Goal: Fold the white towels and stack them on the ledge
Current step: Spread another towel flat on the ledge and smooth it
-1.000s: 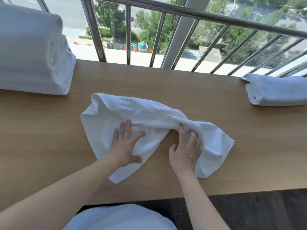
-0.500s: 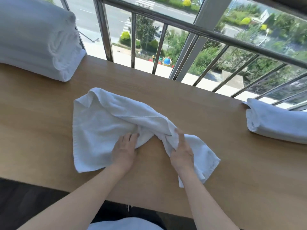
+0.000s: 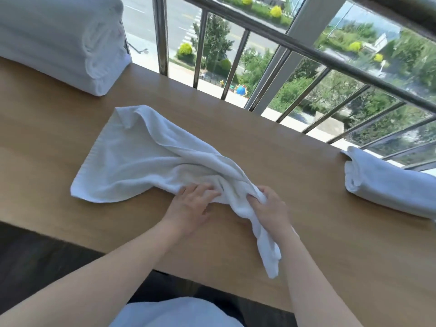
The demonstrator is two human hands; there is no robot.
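A crumpled white towel (image 3: 132, 159) lies spread across the middle of the wooden ledge (image 3: 283, 161). My left hand (image 3: 192, 205) rests on its near edge, fingertips tucked into the bunched cloth. My right hand (image 3: 269, 206) grips a gathered fold of the same towel, and the towel's right end hangs twisted down past my wrist. A stack of folded white towels (image 3: 59, 41) stands at the far left. One folded towel (image 3: 387, 187) lies at the right edge.
A metal railing (image 3: 306, 50) with vertical bars runs along the far side of the ledge, with a street and trees beyond. The ledge's near edge drops to a dark floor (image 3: 35, 263). Bare wood shows between the towels.
Both hands slid together toward the towel's right part. My right hand gathered the cloth into a bunch, and the right end now trails in a twist. The view tilted left.
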